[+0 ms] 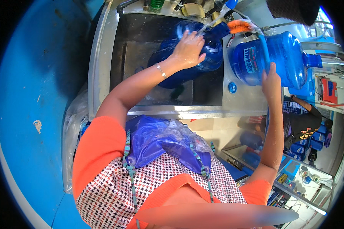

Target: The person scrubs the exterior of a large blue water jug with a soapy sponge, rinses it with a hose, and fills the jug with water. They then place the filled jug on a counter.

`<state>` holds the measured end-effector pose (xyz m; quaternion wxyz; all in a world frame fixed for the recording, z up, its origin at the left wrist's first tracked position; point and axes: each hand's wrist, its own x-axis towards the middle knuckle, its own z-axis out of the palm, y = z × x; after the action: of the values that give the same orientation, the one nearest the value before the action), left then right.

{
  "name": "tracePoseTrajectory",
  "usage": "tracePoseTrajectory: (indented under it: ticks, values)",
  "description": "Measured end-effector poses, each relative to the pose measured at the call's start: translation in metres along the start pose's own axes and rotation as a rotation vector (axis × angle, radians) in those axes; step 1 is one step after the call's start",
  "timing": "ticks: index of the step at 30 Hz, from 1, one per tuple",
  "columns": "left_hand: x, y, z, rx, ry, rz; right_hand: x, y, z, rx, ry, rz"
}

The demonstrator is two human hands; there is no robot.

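A large blue water jug (pixel 212 55) lies tilted in the metal sink (pixel 172 111), its neck toward the upper right. My left hand (pixel 188 49) rests on the jug's side, fingers spread and wet. Water runs down over the jug near its shoulder. My right hand (pixel 271 82) is closed around the light-blue handle of a curved brush (pixel 264 49). The brush's orange bristles (pixel 239 26) are right by the jug's mouth; whether they touch it I cannot tell. The sink's far corner is partly hidden behind the jug.
A second blue jug (pixel 283 57) lies on the steel counter to the right, behind the brush handle. A round blue cap (pixel 232 87) sits near the sink's right edge. Sponges (pixel 193 10) and a green bottle (pixel 156 5) line the back. Another person (pixel 300 122) is further right.
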<state>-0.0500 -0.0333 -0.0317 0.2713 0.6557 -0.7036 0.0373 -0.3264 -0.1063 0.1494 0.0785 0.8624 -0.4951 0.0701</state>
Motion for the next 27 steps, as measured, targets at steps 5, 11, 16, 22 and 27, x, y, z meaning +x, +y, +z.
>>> tracePoseTrajectory:
  ticks: [5,11,16,22,27]
  values:
    - [0.008,-0.006,-0.033,-0.42,0.24,-0.343,-0.024,-0.041,-0.034,0.155,-0.088,-0.18]
    - [0.05,-0.018,-0.009,-0.669,0.429,-0.258,-0.027,-0.078,-0.043,0.064,-0.114,-0.261]
    - [0.054,-0.036,-0.011,-0.679,0.297,-0.171,-0.023,-0.071,-0.039,0.046,-0.194,-0.251]
    - [0.051,-0.013,-0.032,-0.789,0.293,-0.048,-0.013,-0.057,-0.045,-0.015,-0.334,-0.287]
    - [0.05,0.005,-0.031,-0.757,0.165,-0.179,-0.001,-0.06,-0.063,-0.081,-0.461,-0.345]
